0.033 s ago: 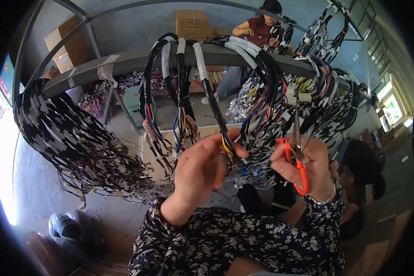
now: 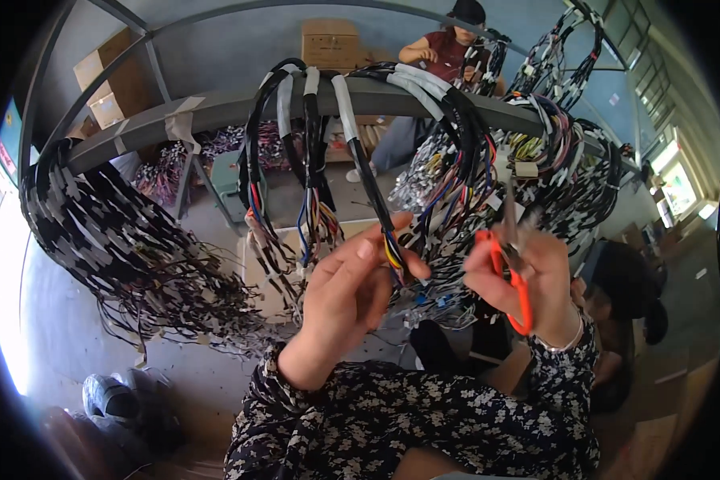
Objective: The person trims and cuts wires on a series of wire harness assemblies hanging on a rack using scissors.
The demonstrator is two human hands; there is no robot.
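Room lies between left hand (image 2: 346, 282) and right hand (image 2: 549, 276), wire bundles (image 2: 461, 120) beyond.

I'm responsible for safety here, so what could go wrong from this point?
1. The right hand holds orange-handled scissors with the blades pointing up near hanging wire bundles; a stray move might nick a wire.
2. The bare left hand holds coloured wires; if the blades came across to them, they could cut skin.
3. Bundles hang close together over the grey bar, so loose ends may snag.
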